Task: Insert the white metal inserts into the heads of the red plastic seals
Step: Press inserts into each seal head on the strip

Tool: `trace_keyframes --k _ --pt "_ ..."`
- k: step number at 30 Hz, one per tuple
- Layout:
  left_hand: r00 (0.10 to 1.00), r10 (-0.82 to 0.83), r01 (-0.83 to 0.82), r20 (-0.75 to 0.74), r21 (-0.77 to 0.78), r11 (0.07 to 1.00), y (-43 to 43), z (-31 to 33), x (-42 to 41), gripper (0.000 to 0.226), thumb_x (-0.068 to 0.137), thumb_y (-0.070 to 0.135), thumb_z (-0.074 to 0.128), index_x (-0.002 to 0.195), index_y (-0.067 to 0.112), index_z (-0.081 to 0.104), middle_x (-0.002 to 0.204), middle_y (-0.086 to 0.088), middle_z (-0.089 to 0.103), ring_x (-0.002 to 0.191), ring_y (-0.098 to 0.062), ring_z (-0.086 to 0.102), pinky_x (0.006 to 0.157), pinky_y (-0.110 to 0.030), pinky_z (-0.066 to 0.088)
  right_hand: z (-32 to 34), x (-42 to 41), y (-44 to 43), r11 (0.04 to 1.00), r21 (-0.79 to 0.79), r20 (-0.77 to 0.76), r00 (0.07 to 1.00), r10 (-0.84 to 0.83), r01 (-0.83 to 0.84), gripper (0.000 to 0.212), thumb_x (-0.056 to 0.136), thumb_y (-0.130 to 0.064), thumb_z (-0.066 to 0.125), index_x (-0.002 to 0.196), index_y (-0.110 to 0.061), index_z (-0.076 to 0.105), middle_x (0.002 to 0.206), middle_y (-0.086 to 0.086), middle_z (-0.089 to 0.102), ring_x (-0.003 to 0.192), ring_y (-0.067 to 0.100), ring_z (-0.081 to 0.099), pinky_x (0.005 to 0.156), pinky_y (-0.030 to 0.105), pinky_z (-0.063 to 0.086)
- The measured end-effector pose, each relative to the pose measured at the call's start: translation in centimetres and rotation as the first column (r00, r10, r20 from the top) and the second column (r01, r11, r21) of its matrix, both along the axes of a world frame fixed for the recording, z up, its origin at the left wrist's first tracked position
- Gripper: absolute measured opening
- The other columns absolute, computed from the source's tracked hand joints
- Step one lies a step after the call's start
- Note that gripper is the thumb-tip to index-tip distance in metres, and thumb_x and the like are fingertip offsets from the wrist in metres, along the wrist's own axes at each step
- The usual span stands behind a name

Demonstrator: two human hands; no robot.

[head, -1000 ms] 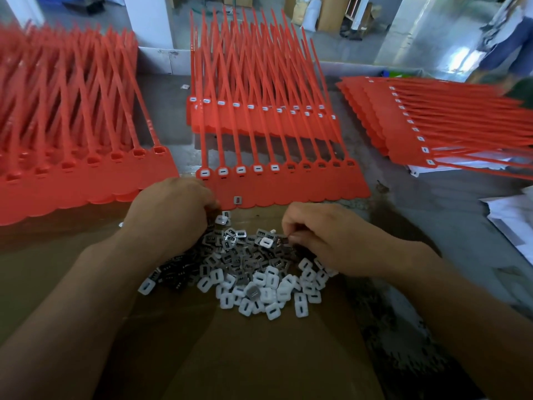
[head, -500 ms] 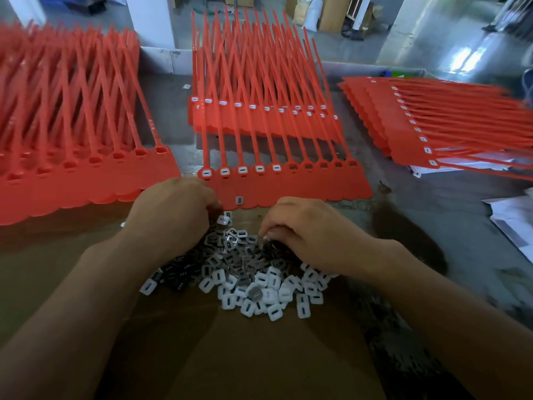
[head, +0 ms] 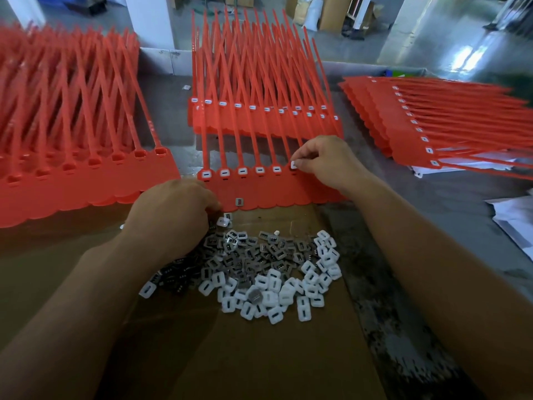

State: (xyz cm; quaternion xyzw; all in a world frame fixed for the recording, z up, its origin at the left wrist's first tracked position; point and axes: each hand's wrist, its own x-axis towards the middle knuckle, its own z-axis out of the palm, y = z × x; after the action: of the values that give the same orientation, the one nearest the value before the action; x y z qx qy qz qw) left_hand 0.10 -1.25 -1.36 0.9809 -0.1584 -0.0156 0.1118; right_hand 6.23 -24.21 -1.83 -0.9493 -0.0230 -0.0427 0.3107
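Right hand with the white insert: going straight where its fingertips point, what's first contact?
Probably the sixth head on the front red plastic seal strip, just under the small white insert the right hand pinches. Depth unclear.

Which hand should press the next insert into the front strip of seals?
Right. The right hand pinches a white insert at the sixth head of the front strip, beside five filled ones. The left hand is down at the loose pile.

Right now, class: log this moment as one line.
right hand: pinches small white slotted insert at front red plastic seal strip, sixth head | left hand: on loose insert pile, grip hidden
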Motion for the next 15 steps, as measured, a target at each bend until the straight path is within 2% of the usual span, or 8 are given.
trace_keyframes --k 4,8,11,13,15 --pt "1.0 0.0 0.0 -0.001 -0.001 1.0 0.01 -0.03 0.04 0.042 0.085 0.004 0.045 0.113 0.028 0.065 0.125 0.007 0.057 0.112 -0.017 0.052 0.094 -0.039 0.044 -0.3 0.26 0.08 0.999 -0.031 -0.016 0.999 0.034 -0.035 0.009 0.084 -0.013 0.064 0.089 -0.013 0.072 0.073 -0.021 0.049 0.07 -0.007 0.046 0.062 0.007 0.03" --pt "1.0 -0.008 0.008 0.001 0.008 1.0 0.03 -0.07 -0.01 0.041 0.086 0.005 0.045 0.113 0.028 0.065 0.124 0.007 0.057 0.111 -0.017 0.052 0.093 -0.039 0.045 -0.45 0.19 0.08 1.0 0.0 -0.025 1.0 0.014 -0.014 0.008 0.08 -0.01 0.068 0.085 -0.014 0.072 0.073 -0.02 0.054 0.072 -0.003 0.051 0.064 0.009 0.037" --pt "1.0 -0.009 0.009 0.007 -0.003 1.0 0.11 -0.18 -0.09 0.041 0.084 0.004 0.045 0.111 0.028 0.066 0.123 0.007 0.059 0.11 -0.018 0.053 0.092 -0.039 0.045 -0.58 0.14 0.24 0.995 0.087 -0.009 0.999 -0.052 0.053 0.013 0.074 -0.01 0.074 0.087 -0.012 0.074 0.074 -0.011 0.062 0.082 0.005 0.059 0.079 0.018 0.044" --pt "1.0 -0.005 0.005 0.018 -0.019 1.0 0.15 -0.28 -0.15 0.042 0.083 0.003 0.045 0.11 0.027 0.067 0.122 0.006 0.059 0.11 -0.019 0.054 0.092 -0.039 0.045 -0.39 0.42 0.28 0.984 0.145 -0.057 0.994 -0.095 0.102 0.013 0.07 -0.009 0.077 0.081 -0.014 0.074 0.075 -0.007 0.064 0.085 0.007 0.059 0.084 0.022 0.044" --pt "1.0 -0.006 0.006 0.02 -0.026 1.0 0.24 -0.37 -0.18 0.042 0.082 0.002 0.046 0.109 0.027 0.067 0.122 0.007 0.059 0.11 -0.018 0.054 0.092 -0.038 0.045 0.09 0.89 0.38 0.983 0.134 -0.149 0.983 -0.108 0.128 0.014 0.067 -0.01 0.079 0.071 -0.021 0.071 0.074 -0.009 0.063 0.084 0.004 0.055 0.08 0.02 0.04"
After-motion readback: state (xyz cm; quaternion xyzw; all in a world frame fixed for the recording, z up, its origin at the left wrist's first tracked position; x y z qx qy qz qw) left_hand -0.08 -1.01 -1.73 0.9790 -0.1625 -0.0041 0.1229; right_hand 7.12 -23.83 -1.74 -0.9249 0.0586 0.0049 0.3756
